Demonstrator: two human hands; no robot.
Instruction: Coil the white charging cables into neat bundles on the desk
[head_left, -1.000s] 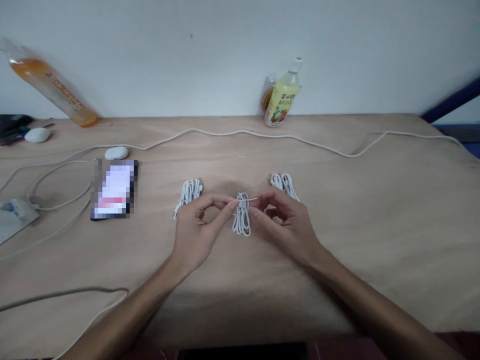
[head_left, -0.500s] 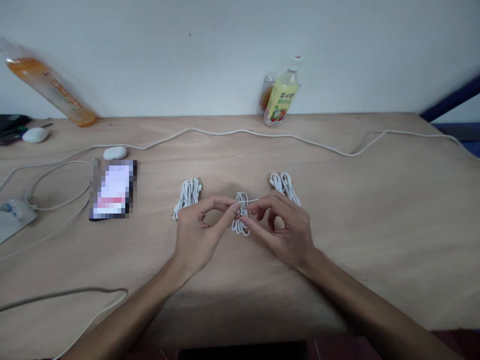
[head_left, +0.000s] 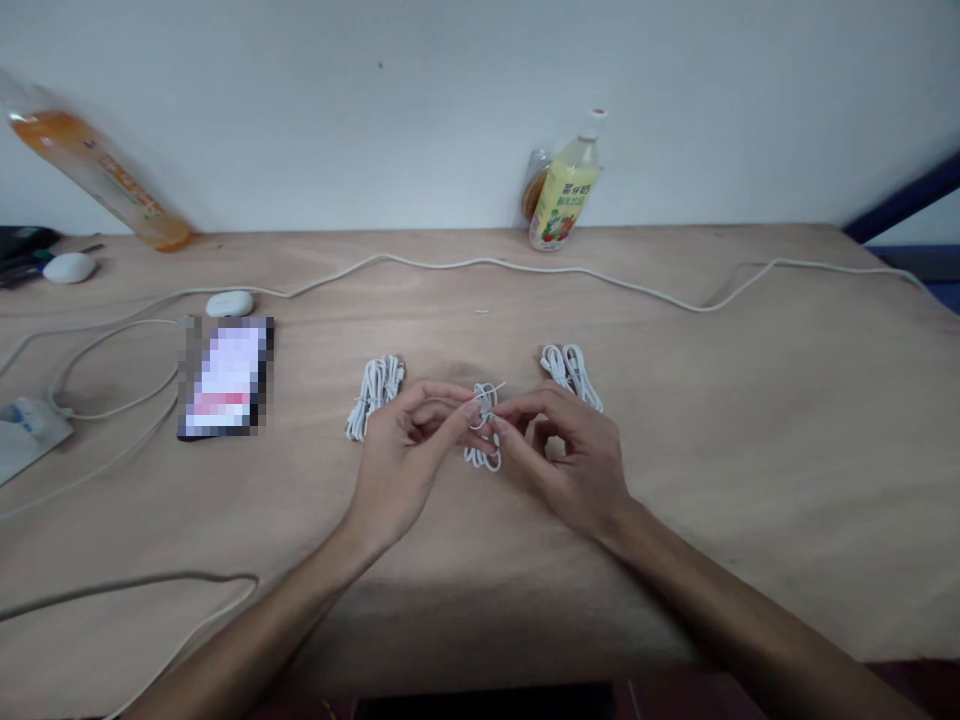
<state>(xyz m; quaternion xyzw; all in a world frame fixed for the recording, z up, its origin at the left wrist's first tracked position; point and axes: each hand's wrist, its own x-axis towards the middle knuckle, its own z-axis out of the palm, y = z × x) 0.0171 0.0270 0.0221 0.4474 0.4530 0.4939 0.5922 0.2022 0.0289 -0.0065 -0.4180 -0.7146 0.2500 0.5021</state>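
Between my hands a bundled white cable (head_left: pixel 482 458) lies on the table, partly covered by my fingers. My left hand (head_left: pixel 412 450) pinches a thin white twist tie (head_left: pixel 493 391) between thumb and forefinger, one end sticking up to the right. From the other side, the thumb and forefinger of my right hand (head_left: pixel 566 450) are closed on the tie's curved part, over the bundle. A second white cable bundle (head_left: pixel 373 392) lies just beyond my left hand. Past my right knuckles is a third cable bundle (head_left: pixel 571 372), partly hidden.
A phone (head_left: pixel 225 380) and a white earbud case (head_left: pixel 230 304) lie at left. A long white cord (head_left: pixel 480 263) crosses the table behind. A yellow-labelled bottle (head_left: pixel 566 195) and an orange drink bottle (head_left: pixel 105 180) stand by the wall. A tiny white scrap (head_left: pixel 481 311) lies mid-table.
The twist tie has gone from nearly straight across to curved, its free end now tilted up. My right fingertips have closed in toward the left ones, and my lower left fingers reach further right.
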